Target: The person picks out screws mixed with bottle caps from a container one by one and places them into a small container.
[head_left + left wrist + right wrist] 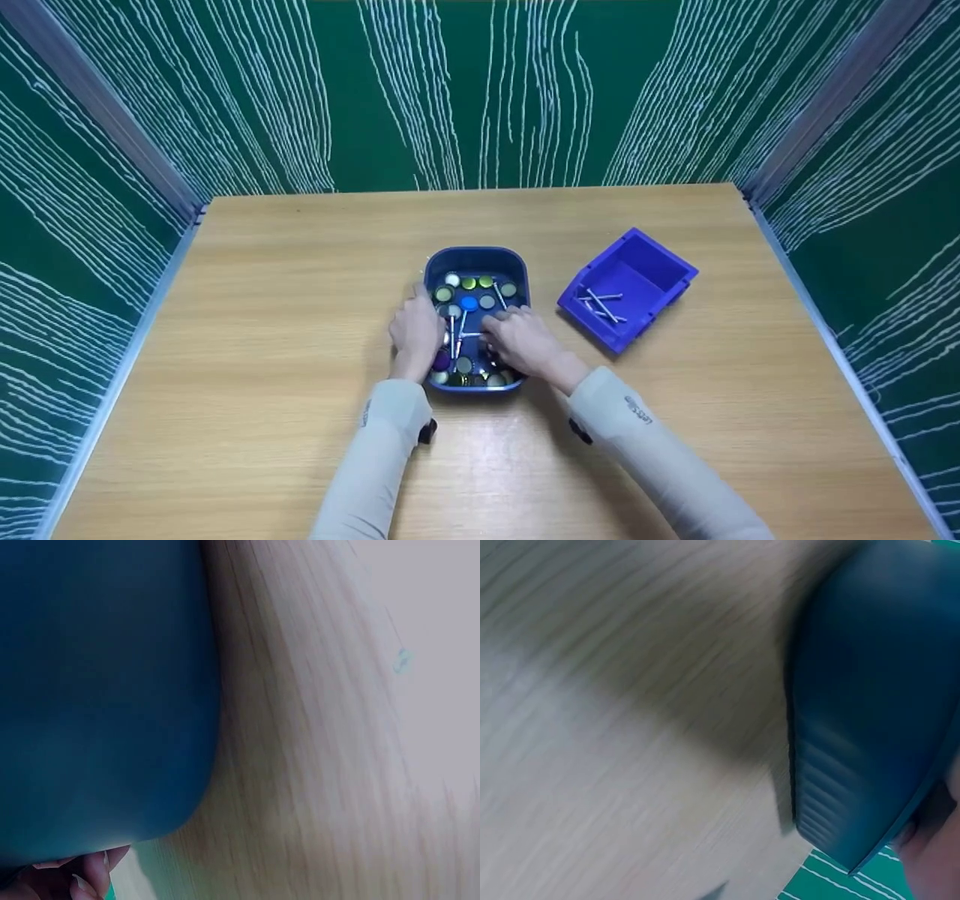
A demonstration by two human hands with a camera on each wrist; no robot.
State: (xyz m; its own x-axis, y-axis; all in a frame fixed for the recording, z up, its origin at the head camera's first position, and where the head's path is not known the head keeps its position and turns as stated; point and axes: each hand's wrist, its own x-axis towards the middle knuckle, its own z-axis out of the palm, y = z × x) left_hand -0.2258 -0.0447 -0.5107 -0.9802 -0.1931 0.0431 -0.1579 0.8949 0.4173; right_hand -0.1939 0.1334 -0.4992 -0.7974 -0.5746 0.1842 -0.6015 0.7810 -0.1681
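Observation:
A dark blue tub (477, 259) holds many bottle caps in green, yellow, white and purple, one bright blue cap (469, 303), and several long silver screws (452, 337). My left hand (418, 330) grips the tub's left rim, its curled fingertips (86, 881) showing past the rim in the left wrist view. Over the right rim reaches my right hand (525, 341), fingers bent down into the tub. One screw (471, 334) lies crosswise with its end right at those fingertips; I cannot tell if they pinch it.
Right of the tub, a purple-blue bin (637, 281) stands turned at an angle with several silver screws (600, 306) inside. Both containers are on a wooden table (300, 300), enclosed at the back and sides by green panels (465, 90) with white lines.

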